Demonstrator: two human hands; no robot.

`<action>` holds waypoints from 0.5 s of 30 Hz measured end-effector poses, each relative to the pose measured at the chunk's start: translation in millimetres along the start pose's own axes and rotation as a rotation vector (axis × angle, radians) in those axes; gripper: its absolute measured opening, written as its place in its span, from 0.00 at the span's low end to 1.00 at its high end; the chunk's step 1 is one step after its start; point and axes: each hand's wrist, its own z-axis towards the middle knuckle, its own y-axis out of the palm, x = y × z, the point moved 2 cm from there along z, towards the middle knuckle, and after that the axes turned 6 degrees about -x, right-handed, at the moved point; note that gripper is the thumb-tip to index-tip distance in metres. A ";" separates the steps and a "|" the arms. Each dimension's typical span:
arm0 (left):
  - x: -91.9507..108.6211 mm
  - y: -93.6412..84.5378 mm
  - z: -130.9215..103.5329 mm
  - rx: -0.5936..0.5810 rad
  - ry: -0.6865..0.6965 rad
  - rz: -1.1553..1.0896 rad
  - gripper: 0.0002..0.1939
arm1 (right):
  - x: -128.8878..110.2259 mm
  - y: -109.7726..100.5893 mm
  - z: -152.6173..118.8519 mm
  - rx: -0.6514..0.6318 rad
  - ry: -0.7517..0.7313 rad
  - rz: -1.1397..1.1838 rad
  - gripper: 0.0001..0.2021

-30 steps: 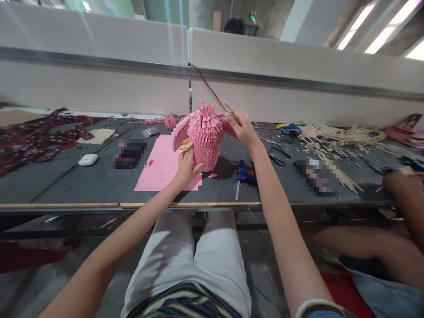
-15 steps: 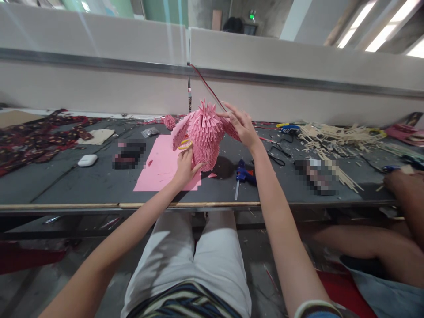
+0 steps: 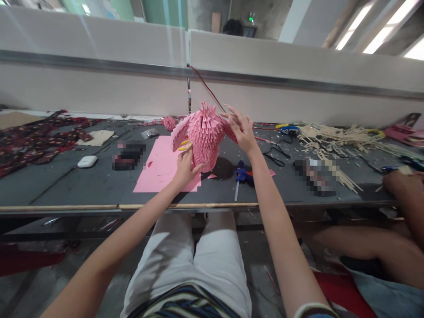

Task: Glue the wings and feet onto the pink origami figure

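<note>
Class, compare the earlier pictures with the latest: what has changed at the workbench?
The right hand has shifted its fingers slightly beside the pink paper figure, and its forearm has moved a little left, uncovering more of a pink scrap. No grasp or release is apparent. The left hand stays against the figure; the blue glue gun and pink sheets stay put.

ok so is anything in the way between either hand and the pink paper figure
Nothing visible is. The left hand is at the lower body of the pink paper figure, the right hand at the wing on the right. The blue glue gun lies off to the right, outside both gaps.
</note>
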 end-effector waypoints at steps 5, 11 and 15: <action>0.2 -0.5 -0.1 -0.009 -0.003 -0.002 0.44 | -4.3 -1.4 -8.3 0.148 0.027 -0.060 0.28; 0.0 -0.4 1.0 -0.009 -0.006 -0.002 0.44 | -11.3 -0.1 -8.7 0.131 0.041 -0.061 0.29; -0.7 0.7 1.1 -0.013 0.005 0.001 0.45 | -9.9 1.6 -8.5 0.133 0.052 -0.066 0.32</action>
